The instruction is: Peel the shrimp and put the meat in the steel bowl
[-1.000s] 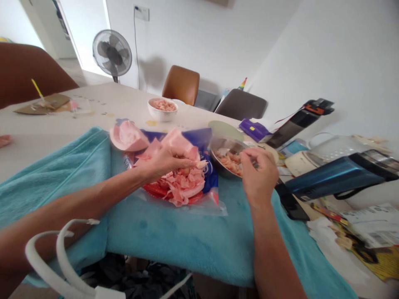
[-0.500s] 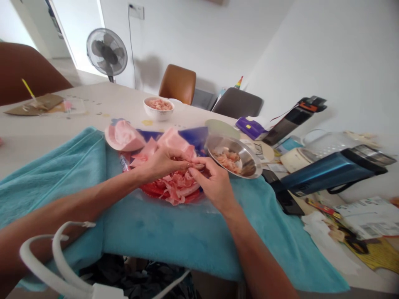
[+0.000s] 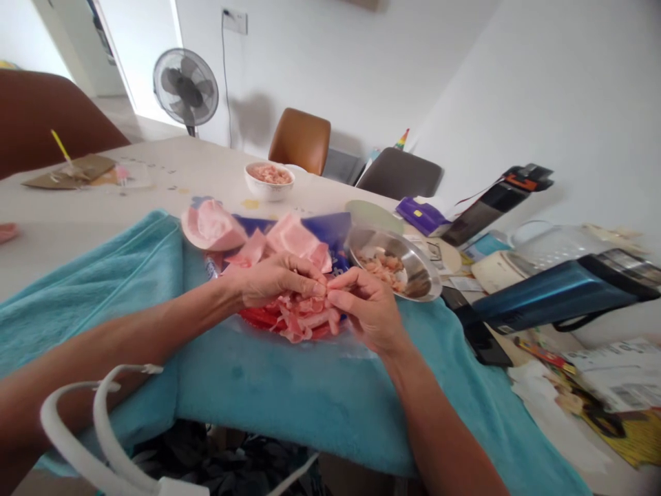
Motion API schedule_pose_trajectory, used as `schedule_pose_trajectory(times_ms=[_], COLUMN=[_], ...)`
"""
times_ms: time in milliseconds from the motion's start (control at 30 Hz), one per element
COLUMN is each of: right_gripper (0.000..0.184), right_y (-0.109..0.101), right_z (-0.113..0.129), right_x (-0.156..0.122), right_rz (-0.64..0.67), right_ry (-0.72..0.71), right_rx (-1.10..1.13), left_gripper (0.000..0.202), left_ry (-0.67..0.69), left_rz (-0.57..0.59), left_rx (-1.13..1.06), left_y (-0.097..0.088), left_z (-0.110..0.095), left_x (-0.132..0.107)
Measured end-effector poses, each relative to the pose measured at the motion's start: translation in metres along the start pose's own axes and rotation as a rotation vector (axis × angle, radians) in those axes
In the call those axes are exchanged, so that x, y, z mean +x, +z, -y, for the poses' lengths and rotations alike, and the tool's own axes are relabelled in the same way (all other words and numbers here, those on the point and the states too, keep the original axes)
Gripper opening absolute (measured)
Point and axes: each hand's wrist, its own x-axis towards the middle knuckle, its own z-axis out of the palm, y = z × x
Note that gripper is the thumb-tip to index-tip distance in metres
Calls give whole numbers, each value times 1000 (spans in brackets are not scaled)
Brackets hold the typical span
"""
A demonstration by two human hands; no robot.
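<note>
My left hand (image 3: 279,279) and my right hand (image 3: 369,306) meet fingertip to fingertip, each in a pinch. A small piece of pink pomelo seems to be between them, mostly hidden by the fingers. Just below lies a heap of torn pink pomelo membranes (image 3: 299,324) on red and blue plastic. Behind my left hand rest thick pieces of pink pomelo peel (image 3: 213,227). To the right of my right hand, a metal bowl (image 3: 429,281), tilted in view, holds loose pomelo flesh (image 3: 385,267).
A turquoise towel (image 3: 289,406) covers the near table edge. Farther back stands a white bowl (image 3: 268,190) full of pomelo flesh. On the right are a blue flask (image 3: 547,293), a dark bottle (image 3: 480,210), a phone (image 3: 478,331) and papers. White cables (image 3: 111,441) loop at lower left.
The view has shifted slightly, so the scene sits a little farther right. My fingertips have closed tighter together, and my right hand has turned a little; the piece between them shows less.
</note>
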Motion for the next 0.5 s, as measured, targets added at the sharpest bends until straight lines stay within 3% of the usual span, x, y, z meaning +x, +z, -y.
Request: schedule_pose_trajectory(times_ms=[133, 200, 400, 500], right_gripper=[5, 6, 11, 12], right_y=[2, 5, 4, -4], right_z=[10, 13, 12, 15], right_x=[-3, -4, -5, -5], right_rz=[-129, -171, -59, -153], right_ry=[-140, -171, 20, -13], right_rx=[-399, -492, -36, 136], left_gripper=[12, 8, 7, 13], left_ry=[-23, -2, 5, 28], left_rz=[-25, -28, 40, -42], left_rx=[17, 47, 13, -27], left_y=[-1, -1, 1, -8], left_z=[1, 1, -5, -10], left_x=[2, 1, -4, -4])
